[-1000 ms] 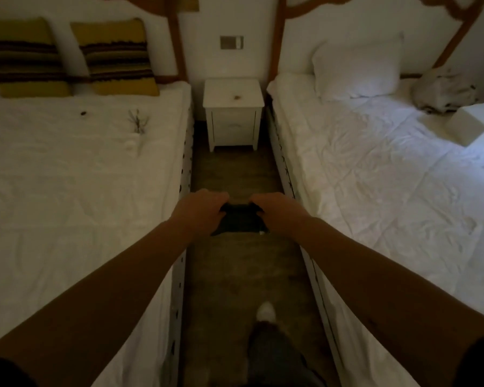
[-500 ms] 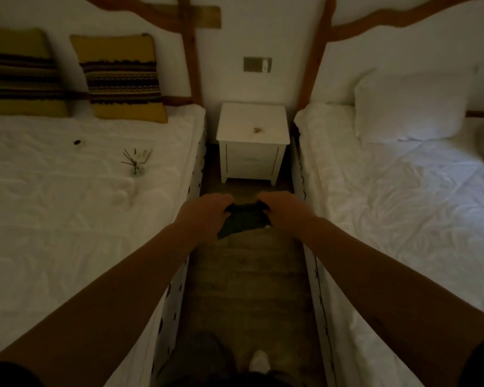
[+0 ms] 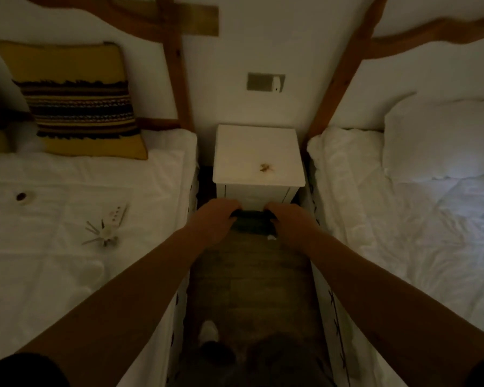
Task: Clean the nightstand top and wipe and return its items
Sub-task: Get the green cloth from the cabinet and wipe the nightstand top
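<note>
A white nightstand [image 3: 252, 146] stands against the wall between two beds, with a small brown mark or bit of debris [image 3: 264, 167] on its top. Both my hands hold a dark cloth [image 3: 251, 221] stretched between them, just in front of the nightstand's front face and below its top. My left hand [image 3: 215, 219] grips the cloth's left end and my right hand [image 3: 289, 223] its right end. On the left bed lie a white remote [image 3: 117, 216], a small reed diffuser on its side [image 3: 102, 236] and a small round object [image 3: 23, 197].
White beds flank a narrow wooden-floor aisle [image 3: 252, 280]. A striped yellow cushion [image 3: 76, 101] leans at the left bed's head; a white pillow [image 3: 442, 141] lies on the right bed. A wall switch plate [image 3: 265, 82] sits above the nightstand. My shoe [image 3: 208, 332] is below.
I have walked forward along the aisle; the nightstand is now much closer, just beyond my hands. Both hands still hold the dark cloth.
</note>
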Available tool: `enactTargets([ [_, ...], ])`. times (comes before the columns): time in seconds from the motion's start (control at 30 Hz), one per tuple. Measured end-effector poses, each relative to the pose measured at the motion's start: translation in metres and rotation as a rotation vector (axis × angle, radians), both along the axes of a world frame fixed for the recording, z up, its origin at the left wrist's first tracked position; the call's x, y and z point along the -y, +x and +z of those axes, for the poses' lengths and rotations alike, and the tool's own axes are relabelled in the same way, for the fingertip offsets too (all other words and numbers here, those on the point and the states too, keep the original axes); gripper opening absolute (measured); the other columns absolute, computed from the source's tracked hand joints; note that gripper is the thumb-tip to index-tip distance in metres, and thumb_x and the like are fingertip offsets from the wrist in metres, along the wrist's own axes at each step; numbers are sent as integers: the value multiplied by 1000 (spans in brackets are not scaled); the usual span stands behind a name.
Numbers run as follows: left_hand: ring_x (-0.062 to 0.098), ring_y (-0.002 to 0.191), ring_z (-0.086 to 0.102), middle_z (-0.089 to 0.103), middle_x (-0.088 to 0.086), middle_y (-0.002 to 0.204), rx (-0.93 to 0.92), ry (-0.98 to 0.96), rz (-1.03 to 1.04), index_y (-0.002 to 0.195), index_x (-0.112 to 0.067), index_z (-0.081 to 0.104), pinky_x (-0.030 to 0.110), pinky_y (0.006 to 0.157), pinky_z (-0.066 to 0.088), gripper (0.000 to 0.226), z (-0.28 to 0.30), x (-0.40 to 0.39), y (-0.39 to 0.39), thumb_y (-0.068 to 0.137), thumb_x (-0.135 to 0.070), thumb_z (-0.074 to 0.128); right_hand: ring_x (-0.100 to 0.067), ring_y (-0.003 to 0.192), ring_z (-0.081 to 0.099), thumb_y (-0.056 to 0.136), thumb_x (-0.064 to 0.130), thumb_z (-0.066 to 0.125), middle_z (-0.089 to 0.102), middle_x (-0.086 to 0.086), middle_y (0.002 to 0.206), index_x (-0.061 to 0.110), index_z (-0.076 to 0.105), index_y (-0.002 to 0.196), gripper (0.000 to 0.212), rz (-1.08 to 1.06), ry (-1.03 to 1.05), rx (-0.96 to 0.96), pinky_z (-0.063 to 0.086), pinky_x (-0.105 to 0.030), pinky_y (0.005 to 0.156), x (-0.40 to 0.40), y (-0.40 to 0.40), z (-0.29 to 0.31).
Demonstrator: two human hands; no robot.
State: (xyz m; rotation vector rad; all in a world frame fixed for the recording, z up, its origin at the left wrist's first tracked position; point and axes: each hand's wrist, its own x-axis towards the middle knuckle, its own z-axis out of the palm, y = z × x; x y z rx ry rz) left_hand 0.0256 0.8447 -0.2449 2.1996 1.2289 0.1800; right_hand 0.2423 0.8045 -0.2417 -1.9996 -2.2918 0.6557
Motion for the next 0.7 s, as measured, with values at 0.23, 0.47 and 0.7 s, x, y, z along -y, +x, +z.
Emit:
enactTargets([
  [0.23,24,111,54,60,8,119,-21,-68,60,120,-13,59,34,100,41,25,-54,-178,41,97,-14,50,-27,96,59,94,14,48,62,-7,108,21,56,117,25,22,-50,-38,49,-37,79,-185,43,-61],
  [0.47,26,103,57,63,10,110,43,-153,196,114,-13,63,30,92,42,23,-200,-371,112,96,-9,50,-26,94,60,89,9,52,64,-5,105,23,60,115,31,53,-49,-16,49,-38,82,-396,113,-203],
  [0.7,35,107,58,64,20,115,153,22,295,112,-3,67,10,90,25,23,-327,-510,151,90,-2,59,-28,91,61,93,16,51,66,-5,103,26,60,119,30,18,141,110,41,-33,66,-531,146,-323],
])
